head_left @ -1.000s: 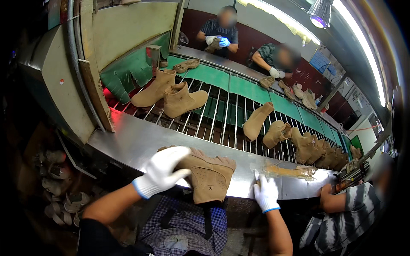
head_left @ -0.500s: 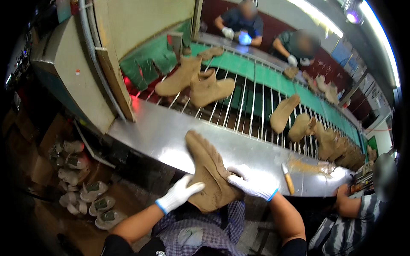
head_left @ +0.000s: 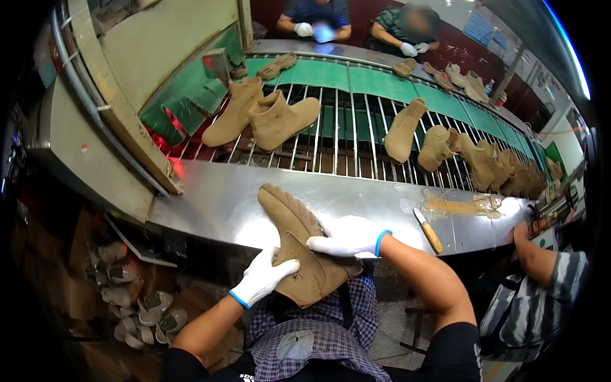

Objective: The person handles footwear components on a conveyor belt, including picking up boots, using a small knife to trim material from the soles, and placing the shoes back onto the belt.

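Note:
A tan ankle boot (head_left: pixel 291 224) with a lugged sole is tilted in front of me, over the near edge of the metal counter. Its toe points up and left, and its shaft hangs toward my lap. My left hand (head_left: pixel 261 278), in a white knit glove with a blue cuff, grips the shaft, thumb across the outer side. My right hand (head_left: pixel 349 238), gloved alike, holds the boot by the sole and heel side. Its thumb lies on the upper, while its other fingers are partly hidden.
Beyond the steel counter (head_left: pixel 216 197) runs a rack of metal bars (head_left: pixel 344 143) carrying tan boots (head_left: pixel 283 120). A wooden-handled knife (head_left: pixel 429 233) lies on the counter. Pale shoes (head_left: pixel 156 305) are at lower left. Two gloved co-workers sit opposite; another person is at right.
My right hand has shifted from the sole edge onto the boot's side, its thumb now across the upper. The left hand keeps its grip. The whole view has swung slightly.

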### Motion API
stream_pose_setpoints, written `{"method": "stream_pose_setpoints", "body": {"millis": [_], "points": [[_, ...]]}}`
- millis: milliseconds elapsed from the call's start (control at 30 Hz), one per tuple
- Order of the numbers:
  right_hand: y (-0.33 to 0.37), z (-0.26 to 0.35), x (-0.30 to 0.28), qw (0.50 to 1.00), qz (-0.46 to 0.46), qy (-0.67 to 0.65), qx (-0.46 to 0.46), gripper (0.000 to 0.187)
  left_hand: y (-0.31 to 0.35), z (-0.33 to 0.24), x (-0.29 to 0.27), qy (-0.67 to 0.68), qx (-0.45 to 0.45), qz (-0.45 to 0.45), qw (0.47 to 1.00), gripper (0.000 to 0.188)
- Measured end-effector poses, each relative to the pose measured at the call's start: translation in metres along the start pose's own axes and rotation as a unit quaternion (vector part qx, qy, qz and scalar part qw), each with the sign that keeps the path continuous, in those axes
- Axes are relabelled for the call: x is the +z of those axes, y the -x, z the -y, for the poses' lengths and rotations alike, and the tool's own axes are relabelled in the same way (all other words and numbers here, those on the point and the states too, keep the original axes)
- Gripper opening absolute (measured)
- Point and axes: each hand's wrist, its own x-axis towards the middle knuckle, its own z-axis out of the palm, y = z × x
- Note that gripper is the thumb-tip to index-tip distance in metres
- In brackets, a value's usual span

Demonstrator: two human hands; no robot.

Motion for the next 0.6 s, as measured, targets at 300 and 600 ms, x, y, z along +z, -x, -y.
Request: {"method": "stream_pose_setpoints", "body": {"millis": [300,600], "points": [[0.001,-0.083,0.135,0.837,-0.094,-0.487,-0.229,0.097,0.011,-0.016,-0.024,0.032,0.047,0.05,0.997,0.056],[0.092,-0.098,0.152,0.471,-0.266,-0.829,-0.143,0.064,-0.018,-0.084,-0.02,0.147,0.117,0.196,0.963,0.047]]}}
